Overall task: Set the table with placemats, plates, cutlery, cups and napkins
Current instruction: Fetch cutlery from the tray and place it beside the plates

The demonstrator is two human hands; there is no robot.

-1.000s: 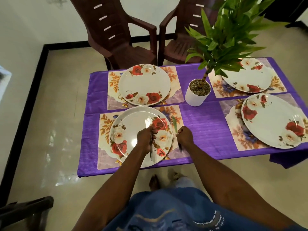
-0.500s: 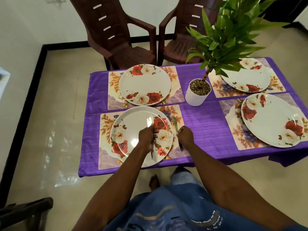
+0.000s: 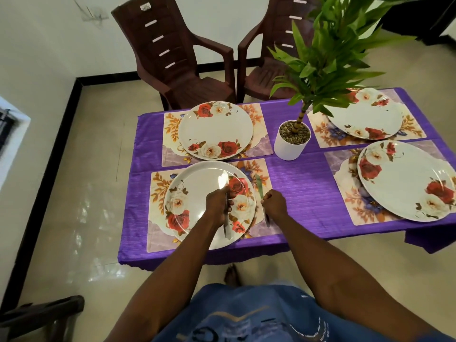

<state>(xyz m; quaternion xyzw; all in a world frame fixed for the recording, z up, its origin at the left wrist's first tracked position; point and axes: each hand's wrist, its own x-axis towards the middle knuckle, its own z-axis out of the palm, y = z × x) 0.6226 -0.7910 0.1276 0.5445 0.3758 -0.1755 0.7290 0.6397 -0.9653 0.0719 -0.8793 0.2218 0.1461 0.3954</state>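
Note:
On the purple-covered table (image 3: 303,188), several floral placemats each carry a white rose-patterned plate. Over the near left plate (image 3: 197,193), my left hand (image 3: 218,202) is closed around a bundle of metal cutlery (image 3: 223,181), bright tips pointing away from me and handles trailing back over the plate. My right hand (image 3: 274,203) grips a knife (image 3: 259,186) held upright along the right strip of the near left placemat (image 3: 158,193), just beside that plate's rim. No cups or napkins are visible.
A white pot (image 3: 291,146) with a tall leafy plant stands mid-table and hides part of the far right plate (image 3: 370,117). Another plate (image 3: 404,181) lies near right, one (image 3: 214,130) far left. Two brown plastic chairs (image 3: 182,62) stand behind the table.
Both hands stay nearly where they were over the near left setting. The view has shifted slightly; the knife in my right hand remains beside the plate.

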